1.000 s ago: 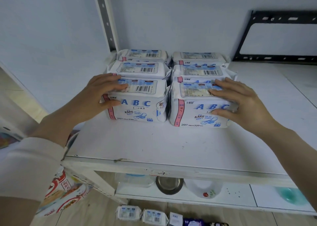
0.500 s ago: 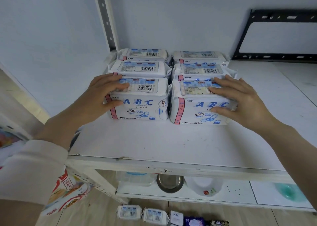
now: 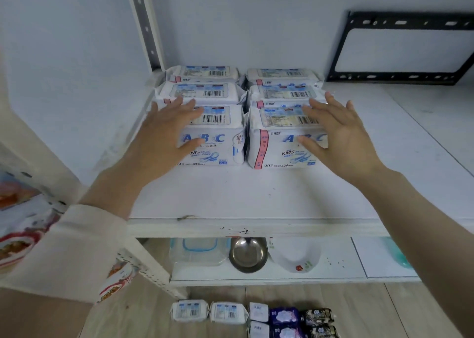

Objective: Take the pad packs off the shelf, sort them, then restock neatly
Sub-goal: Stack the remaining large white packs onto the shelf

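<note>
Several white "ABC" pad packs stand on the white shelf point(image 3: 256, 196) in two columns of three. My left hand point(image 3: 164, 132) hovers at the front left pack point(image 3: 220, 132), fingers spread, thumb in front of its face. My right hand point(image 3: 341, 135) is spread over the front right pack point(image 3: 277, 140), fingers above its top, thumb before its face. Neither hand grips a pack. More small packs point(image 3: 228, 312), white, purple and black, lie in rows on the wooden floor below.
A grey slotted upright point(image 3: 146, 24) rises at the shelf's back left. A black metal bracket point(image 3: 400, 50) hangs on the wall at right. On the lower shelf sit a clear lidded box point(image 3: 197, 250), a steel bowl point(image 3: 247, 254) and a white bowl point(image 3: 297, 257).
Both hands have loosened from the front packs and opened, fingers now spread. The view has shifted slightly, showing more of the floor packs.
</note>
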Demonstrator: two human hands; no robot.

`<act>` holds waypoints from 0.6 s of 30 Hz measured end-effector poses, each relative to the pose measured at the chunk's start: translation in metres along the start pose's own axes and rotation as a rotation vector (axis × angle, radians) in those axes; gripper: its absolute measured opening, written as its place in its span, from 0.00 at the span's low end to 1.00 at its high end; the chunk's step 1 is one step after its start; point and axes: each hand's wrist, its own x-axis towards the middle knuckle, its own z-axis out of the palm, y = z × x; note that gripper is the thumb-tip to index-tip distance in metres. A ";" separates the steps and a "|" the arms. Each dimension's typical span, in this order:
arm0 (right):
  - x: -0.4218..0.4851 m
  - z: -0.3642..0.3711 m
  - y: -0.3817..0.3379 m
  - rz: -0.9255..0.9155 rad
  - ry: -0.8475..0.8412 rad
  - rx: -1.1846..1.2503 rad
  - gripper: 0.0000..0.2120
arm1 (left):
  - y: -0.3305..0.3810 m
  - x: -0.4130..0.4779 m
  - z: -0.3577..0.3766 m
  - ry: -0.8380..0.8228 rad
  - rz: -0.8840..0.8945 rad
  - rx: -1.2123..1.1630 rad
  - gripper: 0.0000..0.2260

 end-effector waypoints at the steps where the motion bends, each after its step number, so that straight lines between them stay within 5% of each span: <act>1: -0.001 0.000 -0.007 0.009 0.019 -0.013 0.26 | 0.004 -0.001 0.001 0.010 0.008 0.006 0.25; 18: -0.149 -0.037 -0.113 0.057 0.107 0.074 0.25 | 0.094 -0.157 -0.018 0.020 -0.076 -0.013 0.21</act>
